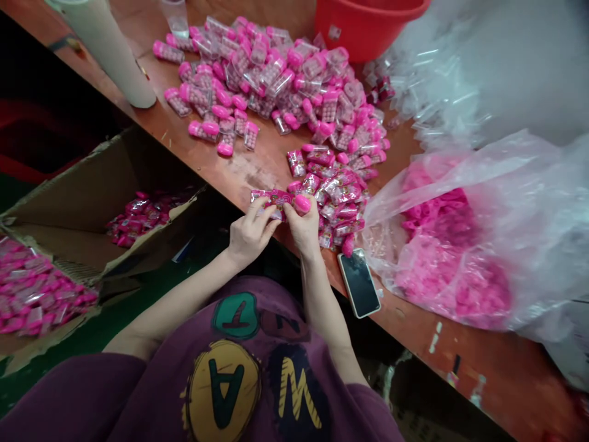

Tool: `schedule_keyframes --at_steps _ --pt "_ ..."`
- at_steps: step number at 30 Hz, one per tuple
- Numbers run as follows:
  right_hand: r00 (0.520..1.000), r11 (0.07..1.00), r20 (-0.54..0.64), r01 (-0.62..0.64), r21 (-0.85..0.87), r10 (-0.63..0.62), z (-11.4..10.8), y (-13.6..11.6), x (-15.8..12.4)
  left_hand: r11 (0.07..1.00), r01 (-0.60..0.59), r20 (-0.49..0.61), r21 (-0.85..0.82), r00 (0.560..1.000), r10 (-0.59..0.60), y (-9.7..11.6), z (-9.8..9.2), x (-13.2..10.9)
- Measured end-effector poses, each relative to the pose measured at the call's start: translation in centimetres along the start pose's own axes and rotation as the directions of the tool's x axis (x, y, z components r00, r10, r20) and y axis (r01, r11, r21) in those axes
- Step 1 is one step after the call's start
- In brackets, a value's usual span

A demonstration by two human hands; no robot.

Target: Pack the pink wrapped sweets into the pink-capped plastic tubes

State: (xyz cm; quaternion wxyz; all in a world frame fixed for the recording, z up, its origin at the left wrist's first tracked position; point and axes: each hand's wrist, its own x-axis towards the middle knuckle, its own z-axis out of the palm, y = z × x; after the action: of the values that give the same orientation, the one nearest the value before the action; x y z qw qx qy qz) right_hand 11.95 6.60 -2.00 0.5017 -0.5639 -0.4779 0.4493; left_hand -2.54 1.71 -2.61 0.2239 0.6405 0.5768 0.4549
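Observation:
My left hand (251,231) and my right hand (304,228) meet at the table's near edge, both closed on one small pink-capped candy container (280,200) with a printed pink wrapper around it. The left fingers pinch the wrapper end; the right fingers grip the pink cap end. Just right of my hands lies a small heap of wrapped containers (338,196). Farther back spreads a big pile of clear, pink-capped containers (276,80).
A phone (359,283) lies face up near the table edge. A clear bag of pink caps (451,258) sits at right, a red basin (363,24) at the back, a white roll (113,52) at left. An open cardboard box (92,202) holds wrapped containers below the wooden table (414,319).

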Motion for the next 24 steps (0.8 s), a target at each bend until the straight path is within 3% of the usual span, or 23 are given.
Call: schedule_keyframes --at_steps 2,4,6,8,11,17,24 --pt "0.995 0.996 0.067 0.071 -0.054 -0.067 -0.9 -0.6 0.1 0.973 0.146 -0.046 -0.176 0.987 -0.157 0.6 -0.5 0.8" --pt "0.977 0.992 0.192 0.105 -0.070 -0.089 -1.6 -1.3 0.1 0.871 0.324 0.091 -0.370 0.945 -0.313 1.2 -1.2 1.7" --pt "0.959 0.994 0.272 0.098 -0.044 -0.083 -1.8 -1.9 -0.2 0.739 0.469 0.268 -0.484 0.883 -0.385 1.5 -1.7 2.5" --pt "0.959 0.998 0.276 0.062 0.013 -0.064 -1.5 -2.1 -0.5 0.637 0.546 0.326 -0.544 0.837 -0.439 1.6 -1.8 3.1" --pt "0.972 0.995 0.233 0.018 0.101 -0.041 -0.7 -1.7 -1.0 0.523 0.569 0.294 -0.635 0.803 -0.517 1.3 -1.3 3.2" --pt "0.988 0.989 0.084 0.126 0.079 -0.132 0.5 -0.2 -0.7 0.313 0.597 0.352 -0.739 0.738 -0.576 0.7 0.2 3.1" --pt "0.975 0.976 0.050 0.214 0.043 -0.216 0.9 -0.4 -0.6 0.265 0.626 0.382 -0.733 0.702 -0.601 1.5 0.3 3.6"
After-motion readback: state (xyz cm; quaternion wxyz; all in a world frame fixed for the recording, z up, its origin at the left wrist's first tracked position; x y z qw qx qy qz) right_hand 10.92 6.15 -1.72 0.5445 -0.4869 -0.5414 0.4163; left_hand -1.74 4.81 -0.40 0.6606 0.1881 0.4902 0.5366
